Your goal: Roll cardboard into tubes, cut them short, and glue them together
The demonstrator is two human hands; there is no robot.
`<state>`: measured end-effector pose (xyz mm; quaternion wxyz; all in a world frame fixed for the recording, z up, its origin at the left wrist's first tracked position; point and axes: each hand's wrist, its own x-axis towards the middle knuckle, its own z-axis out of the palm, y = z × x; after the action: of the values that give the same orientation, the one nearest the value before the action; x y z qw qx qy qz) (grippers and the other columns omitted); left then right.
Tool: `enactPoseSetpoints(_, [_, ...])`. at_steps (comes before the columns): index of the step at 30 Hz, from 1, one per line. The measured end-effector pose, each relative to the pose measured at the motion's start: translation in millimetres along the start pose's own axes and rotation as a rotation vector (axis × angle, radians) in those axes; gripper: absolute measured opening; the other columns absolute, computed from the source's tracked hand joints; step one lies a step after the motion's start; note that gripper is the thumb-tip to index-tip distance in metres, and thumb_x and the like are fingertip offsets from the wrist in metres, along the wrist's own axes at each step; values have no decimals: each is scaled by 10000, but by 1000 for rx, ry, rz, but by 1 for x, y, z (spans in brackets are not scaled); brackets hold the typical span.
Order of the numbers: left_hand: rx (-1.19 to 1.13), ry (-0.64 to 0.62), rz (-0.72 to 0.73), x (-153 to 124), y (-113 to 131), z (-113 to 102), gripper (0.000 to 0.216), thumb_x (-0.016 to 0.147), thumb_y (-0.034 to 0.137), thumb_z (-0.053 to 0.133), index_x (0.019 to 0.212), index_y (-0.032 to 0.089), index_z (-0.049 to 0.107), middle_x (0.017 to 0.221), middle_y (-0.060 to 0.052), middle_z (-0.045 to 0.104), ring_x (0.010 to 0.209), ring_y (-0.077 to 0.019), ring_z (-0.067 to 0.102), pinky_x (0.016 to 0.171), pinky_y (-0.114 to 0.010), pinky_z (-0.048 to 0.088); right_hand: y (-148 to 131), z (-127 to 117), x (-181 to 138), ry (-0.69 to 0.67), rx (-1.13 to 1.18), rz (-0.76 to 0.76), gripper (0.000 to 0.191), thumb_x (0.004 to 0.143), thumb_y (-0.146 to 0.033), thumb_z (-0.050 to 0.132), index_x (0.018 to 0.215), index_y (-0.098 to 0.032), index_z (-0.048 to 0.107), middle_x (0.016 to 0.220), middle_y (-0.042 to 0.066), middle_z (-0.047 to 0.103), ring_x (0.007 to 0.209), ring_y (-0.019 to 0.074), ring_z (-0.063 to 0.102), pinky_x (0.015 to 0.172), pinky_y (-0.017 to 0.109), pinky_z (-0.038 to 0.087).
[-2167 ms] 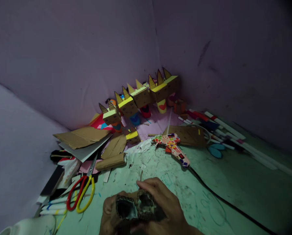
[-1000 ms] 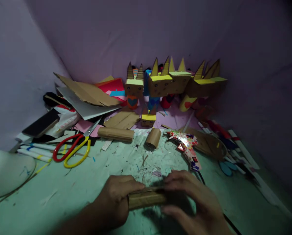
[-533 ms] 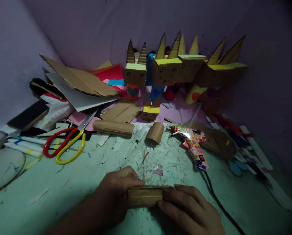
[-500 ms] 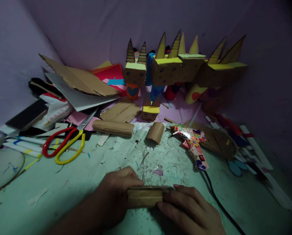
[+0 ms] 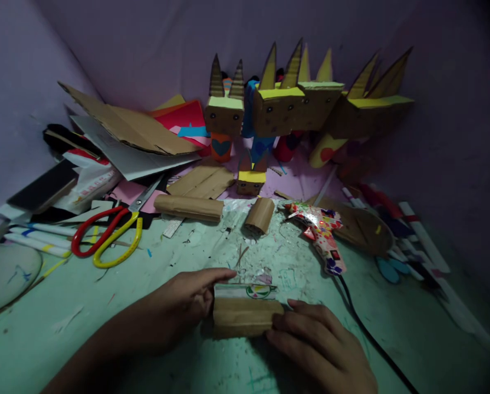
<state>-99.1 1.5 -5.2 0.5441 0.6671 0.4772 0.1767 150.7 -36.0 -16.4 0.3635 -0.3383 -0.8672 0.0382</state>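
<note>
Both hands grip a short brown cardboard roll (image 5: 245, 317) lying flat on the green mat (image 5: 105, 306), near the front edge. My left hand (image 5: 183, 303) curls round its left end, fingers closed on it. My right hand (image 5: 322, 347) presses on its right end with bent fingers. A white strip with a green and red mark shows along the roll's far edge. Beyond the hands lie a small cardboard tube (image 5: 260, 215) and a longer cardboard roll (image 5: 189, 207).
Red-and-yellow scissors (image 5: 105, 238) lie left. A patterned glue gun (image 5: 321, 232) lies right, its black cord (image 5: 372, 339) running toward me. Cardboard horned box figures (image 5: 294, 104) line the back wall. Cardboard sheets (image 5: 130, 128) pile at back left, markers (image 5: 413, 235) at right.
The roll has turned under my hands, so a white strip with a green mark now shows on its far edge. The view has tilted slightly, things sit higher.
</note>
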Motion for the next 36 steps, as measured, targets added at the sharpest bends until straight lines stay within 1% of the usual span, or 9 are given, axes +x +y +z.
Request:
enactPoseSetpoints(2, [-178,-27,-86,1,0,-1,412,816,282,530,1226,291,576,1066,-38,684,831,-191,650,666,-238,499,-1,0,-2,-15,14,16,264,929,-171,424,871,-186,680,747,25,737,714,144,673,724,280,587])
enactPoseSetpoints(4, [-297,-16,-143,4,0,2,407,811,335,536,1204,244,592,883,-38,695,583,-130,592,499,-199,445,-2,0,-5,-23,23,17,249,914,-142,438,884,-179,682,759,32,740,732,149,675,742,295,588])
enactPoseSetpoints(6, [-310,22,-163,8,-2,9,389,799,339,546,1154,197,623,668,-4,648,448,-91,489,429,-180,381,-2,-2,-7,-18,29,-2,263,916,-137,427,869,-176,683,744,30,740,720,148,677,730,286,588])
enactPoseSetpoints(8, [-303,71,-177,10,-3,15,359,787,320,542,1094,166,650,508,39,561,389,-79,429,401,-173,346,-3,-4,-7,-20,41,-23,290,931,-160,407,843,-177,683,724,25,738,705,144,678,711,265,588])
enactPoseSetpoints(15, [-361,138,-252,13,1,21,369,723,338,564,1012,133,666,431,60,516,322,-71,388,352,-175,322,-5,-4,-13,-79,72,-35,268,941,-208,416,961,-167,681,846,46,754,748,146,686,749,292,592])
enactPoseSetpoints(20, [-349,109,-296,13,7,19,388,699,345,560,1007,125,647,436,63,516,329,-76,403,363,-187,333,-5,2,-16,-74,34,-26,229,907,-153,459,971,-154,679,871,46,755,760,161,680,758,322,589])
enactPoseSetpoints(27, [-328,135,-218,13,6,21,266,709,321,539,870,144,656,406,84,465,332,-63,368,364,-172,300,-2,7,-17,-78,-42,15,285,896,-143,455,1105,-187,645,973,46,741,804,178,667,840,394,552])
enactPoseSetpoints(31, [-286,144,-151,13,5,21,258,725,302,517,867,148,667,426,76,479,340,-70,373,361,-179,297,0,10,-17,-98,-51,7,321,883,-109,421,1117,-181,628,1004,40,733,775,187,646,880,449,511])
enactPoseSetpoints(36, [-249,180,-85,12,0,23,239,757,274,505,857,158,688,419,82,456,345,-72,372,366,-176,296,2,15,-18,-95,-34,21,320,857,-95,462,1134,-159,609,1034,48,720,829,196,622,902,446,474])
